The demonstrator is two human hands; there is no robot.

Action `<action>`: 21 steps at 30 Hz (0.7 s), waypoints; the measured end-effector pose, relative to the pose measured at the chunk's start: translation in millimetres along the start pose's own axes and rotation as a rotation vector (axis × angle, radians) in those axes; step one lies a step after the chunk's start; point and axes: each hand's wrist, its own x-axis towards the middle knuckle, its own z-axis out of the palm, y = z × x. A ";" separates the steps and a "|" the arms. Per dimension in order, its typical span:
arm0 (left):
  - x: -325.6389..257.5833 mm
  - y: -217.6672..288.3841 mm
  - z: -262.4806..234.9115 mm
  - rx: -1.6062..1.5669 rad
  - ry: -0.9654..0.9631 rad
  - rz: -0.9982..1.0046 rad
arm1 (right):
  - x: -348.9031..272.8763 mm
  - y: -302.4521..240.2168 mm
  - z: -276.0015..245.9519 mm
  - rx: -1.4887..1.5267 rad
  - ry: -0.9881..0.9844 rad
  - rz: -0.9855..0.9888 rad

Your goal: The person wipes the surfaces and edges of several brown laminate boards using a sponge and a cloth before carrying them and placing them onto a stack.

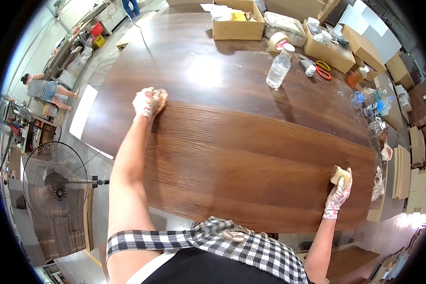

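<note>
Both gloved hands on wood panel [251, 165]: left [146, 103] flat, right [340, 187] gripping sanding block [340, 175].

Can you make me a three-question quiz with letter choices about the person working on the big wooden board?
1. Where does the right hand press its pale sanding block?
A. near the right edge of the wooden panel
B. on the cardboard box
C. on the fan

2. What colour are the handles of the scissors?
A. blue
B. red
C. green

3. How does the clear plastic bottle stand?
A. lying flat
B. upside down
C. upright with its cap on

Answers:
1 A: the gloved hand and block sit by the panel's right edge.
2 B: the loops show red on the table.
3 C: it stands tall, white cap on top.

The left hand rests on the panel's far left corner.
</note>
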 end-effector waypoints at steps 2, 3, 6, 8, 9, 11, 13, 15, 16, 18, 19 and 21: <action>12.9 -21.2 20.8 -0.233 0.013 -0.050 | 5.1 15.1 -4.5 -0.132 0.006 -0.108; -3.4 43.1 -3.1 -0.441 0.050 -0.072 | 8.8 19.5 -20.5 -0.079 -0.006 -0.053; -23.6 34.4 17.3 0.093 0.289 0.420 | 4.2 14.9 9.3 -0.017 -0.031 -0.036; -76.7 169.4 -18.5 -0.313 0.121 0.628 | 11.9 17.0 -24.0 -0.117 0.010 -0.043; -87.5 179.0 -16.4 -0.184 0.218 0.823 | 12.2 17.3 -23.7 -0.116 -0.018 -0.027; -84.8 155.2 -22.0 -0.176 0.115 0.708 | 11.2 20.9 -23.4 -0.132 0.004 -0.037; -65.2 103.6 -21.3 -0.261 0.105 0.470 | 11.6 24.5 -26.9 -0.195 -0.003 -0.072; -38.1 71.4 -39.0 -0.081 -0.131 0.004 | 11.1 16.1 -22.6 -0.254 0.010 -0.073; -31.4 19.4 -36.8 0.129 -0.071 0.068 | 11.1 18.0 -17.7 -0.218 -0.014 -0.064; -3.4 -29.9 -48.6 0.128 -0.167 -0.237 | 13.6 23.1 -8.8 -0.234 -0.019 -0.066; -15.7 4.9 -49.7 0.052 0.073 -0.101 | 8.4 12.5 -9.3 -0.243 0.000 -0.093; -25.3 53.6 -61.9 -0.291 0.168 0.070 | 2.3 -11.1 -0.6 -0.313 0.030 -0.060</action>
